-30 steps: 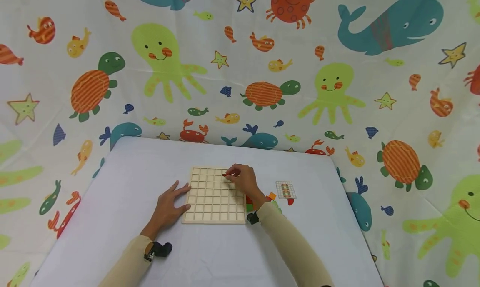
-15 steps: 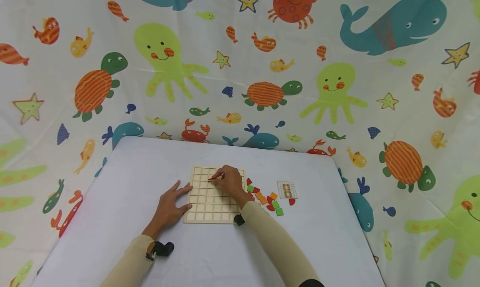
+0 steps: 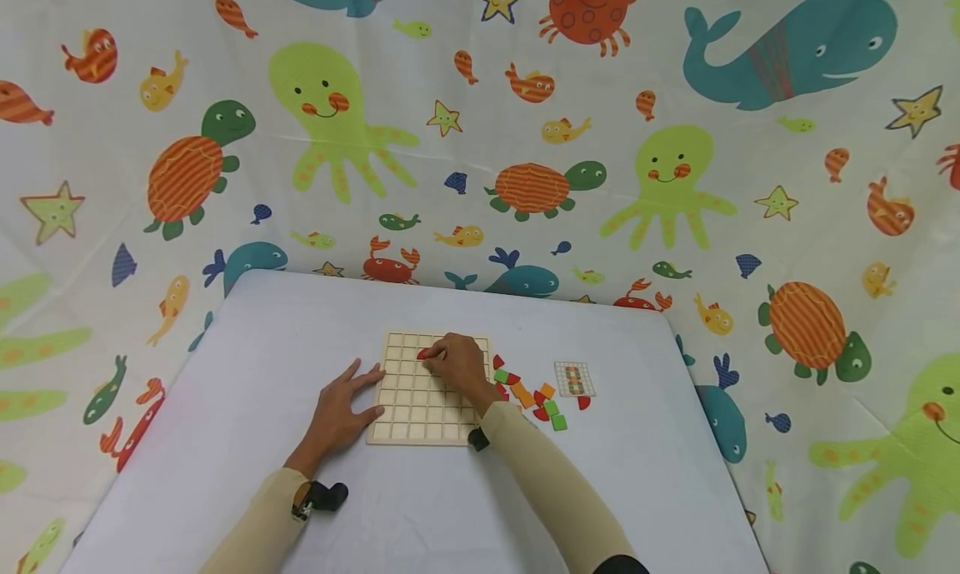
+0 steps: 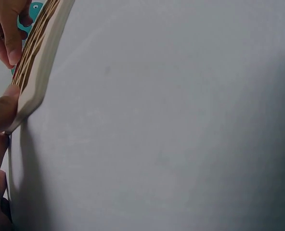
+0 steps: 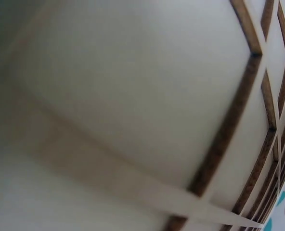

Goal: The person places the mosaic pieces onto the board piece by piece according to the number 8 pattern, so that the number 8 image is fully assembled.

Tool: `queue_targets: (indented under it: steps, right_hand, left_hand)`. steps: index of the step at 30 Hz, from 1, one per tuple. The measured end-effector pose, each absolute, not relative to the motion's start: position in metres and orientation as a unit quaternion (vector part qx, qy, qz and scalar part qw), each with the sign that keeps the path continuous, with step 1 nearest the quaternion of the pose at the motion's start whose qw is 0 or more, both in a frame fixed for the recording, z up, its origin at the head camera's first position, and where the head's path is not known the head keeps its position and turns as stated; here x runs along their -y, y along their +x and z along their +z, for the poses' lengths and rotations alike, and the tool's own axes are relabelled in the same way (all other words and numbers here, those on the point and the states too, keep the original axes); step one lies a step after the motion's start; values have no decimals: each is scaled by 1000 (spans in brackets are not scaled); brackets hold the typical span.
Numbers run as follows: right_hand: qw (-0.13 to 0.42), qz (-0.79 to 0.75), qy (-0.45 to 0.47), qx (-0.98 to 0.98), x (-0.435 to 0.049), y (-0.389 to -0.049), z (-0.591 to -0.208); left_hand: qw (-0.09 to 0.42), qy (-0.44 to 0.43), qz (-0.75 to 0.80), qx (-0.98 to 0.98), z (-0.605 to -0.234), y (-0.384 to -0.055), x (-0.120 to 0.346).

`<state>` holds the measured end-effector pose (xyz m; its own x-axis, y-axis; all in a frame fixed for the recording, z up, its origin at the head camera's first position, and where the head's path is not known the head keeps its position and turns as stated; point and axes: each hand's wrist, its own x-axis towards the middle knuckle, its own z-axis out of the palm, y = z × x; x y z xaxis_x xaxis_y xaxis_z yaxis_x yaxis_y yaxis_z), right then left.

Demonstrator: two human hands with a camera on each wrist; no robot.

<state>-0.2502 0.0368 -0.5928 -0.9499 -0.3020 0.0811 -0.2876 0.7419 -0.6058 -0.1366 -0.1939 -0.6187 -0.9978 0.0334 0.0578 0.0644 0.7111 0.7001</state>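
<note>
Red piece (image 3: 423, 354), fan-shaped, sits between the pinching thumb and fingertips of the right hand (image 3: 459, 362), over the upper part of the pale gridded board (image 3: 400, 404). Whether it lies in a cell or just above one: cannot tell. The right wrist view shows only cells, partly blurred, and does not settle it.

Left hand (image 3: 337, 411): fingers spread, fingertips at the board's left rim. It appears to brace the board against sliding.

Technique (judgement): line the piece's straight sides up with the cell's ridges before letting go; lower it flat, since a tilted piece would probably catch on a ridge. A light pinch near the curved edge should leave the corner free to find its place. Firm but gentle bracing on the left seems enough.

Counts, head view:
- Board: one. Cells not counted; the right hand and sleeve cover some.
- Red: one pinched; at least five loose red pieces (image 3: 498, 362), right of the board, one just below the card.
- Green: three green pieces (image 3: 558, 423) visible.
- Orange: at least two orange pieces (image 3: 548, 390); the larger patch may be two touching.
- Patterned grid card (image 3: 574, 380): one, on the white table (image 3: 420, 507), well right of the board.
</note>
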Motion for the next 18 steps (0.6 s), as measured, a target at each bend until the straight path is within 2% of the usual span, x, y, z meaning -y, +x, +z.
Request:
queue_targets:
  steps: [8,18]
  right_hand:
    - [-1,-345,-136,-929,-36,-251,-588]
    - [28,-315,-130,-940,-30,-257,-591]
  left_hand:
    - [18,-22,-383,924,-618,-138,192]
    - [19,-21,-377,926,-617,-136,192]
